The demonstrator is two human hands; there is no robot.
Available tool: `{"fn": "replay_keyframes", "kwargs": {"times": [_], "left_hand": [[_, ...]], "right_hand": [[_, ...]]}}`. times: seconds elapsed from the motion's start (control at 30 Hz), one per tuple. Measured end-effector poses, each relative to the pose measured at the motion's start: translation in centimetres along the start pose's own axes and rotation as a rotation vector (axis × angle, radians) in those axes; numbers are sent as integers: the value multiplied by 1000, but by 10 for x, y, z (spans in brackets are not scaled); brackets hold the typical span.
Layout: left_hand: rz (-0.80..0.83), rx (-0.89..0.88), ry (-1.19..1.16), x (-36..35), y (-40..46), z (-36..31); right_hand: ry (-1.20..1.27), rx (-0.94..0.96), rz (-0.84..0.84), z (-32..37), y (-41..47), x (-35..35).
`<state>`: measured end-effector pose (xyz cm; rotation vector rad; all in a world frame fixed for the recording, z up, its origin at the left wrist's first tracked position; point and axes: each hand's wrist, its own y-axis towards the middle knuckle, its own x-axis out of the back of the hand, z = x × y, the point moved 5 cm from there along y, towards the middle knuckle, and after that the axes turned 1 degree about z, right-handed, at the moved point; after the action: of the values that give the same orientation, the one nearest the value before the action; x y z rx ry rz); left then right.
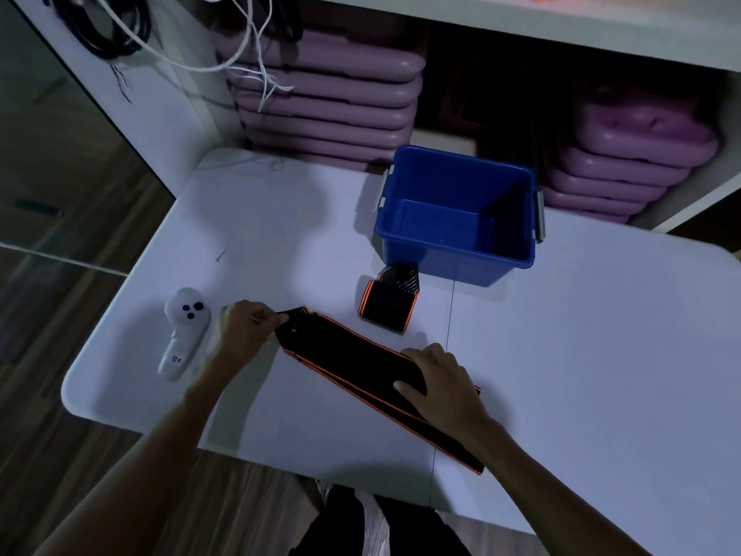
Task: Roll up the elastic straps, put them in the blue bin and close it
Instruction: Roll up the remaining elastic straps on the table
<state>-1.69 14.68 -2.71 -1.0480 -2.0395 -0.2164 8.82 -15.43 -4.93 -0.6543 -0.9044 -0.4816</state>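
Left hand pinches end of flat black-orange elastic strap at frame center; right hand presses it, fingers straight. Rolled strap just below open blue bin, upper center

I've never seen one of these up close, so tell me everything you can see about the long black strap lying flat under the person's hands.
The flat strap is a long black band with orange edging, apparently stretchy woven fabric. It lies unrolled on the white table, running diagonally from its far-left end to the near edge, and seems doubled lengthwise. The left hand pinches its patterned far end; the right hand presses flat on its middle. It touches neither the rolled strap nor the blue bin beyond it.
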Motion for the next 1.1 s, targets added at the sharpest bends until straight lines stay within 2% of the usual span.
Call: {"fn": "replay_keyframes", "kwargs": {"times": [0.13, 0.3, 0.53, 0.63, 0.77, 1.0, 1.1], "left_hand": [[-23, -73, 135, -4, -3, -8], [-64, -17, 150, -5, 4, -11], [-8, -128, 298, -14, 12, -31], [67, -94, 440, -22, 21, -32], [55, -94, 524, -29, 32, -30], [67, -201, 533, -30, 35, -23], [131, -248, 642, -34, 29, -30]], "right_hand": [[-197, 44, 60, -4, -13, -4], [-327, 71, 136, -4, -24, -14], [-403, 76, -22, -2, -47, -27], [-406, 30, -36, -9, -52, -29], [-383, 21, -25, -12, -55, -29], [-410, 20, -25, -13, -54, -28], [-449, 35, -36, -13, -56, -35]]}}
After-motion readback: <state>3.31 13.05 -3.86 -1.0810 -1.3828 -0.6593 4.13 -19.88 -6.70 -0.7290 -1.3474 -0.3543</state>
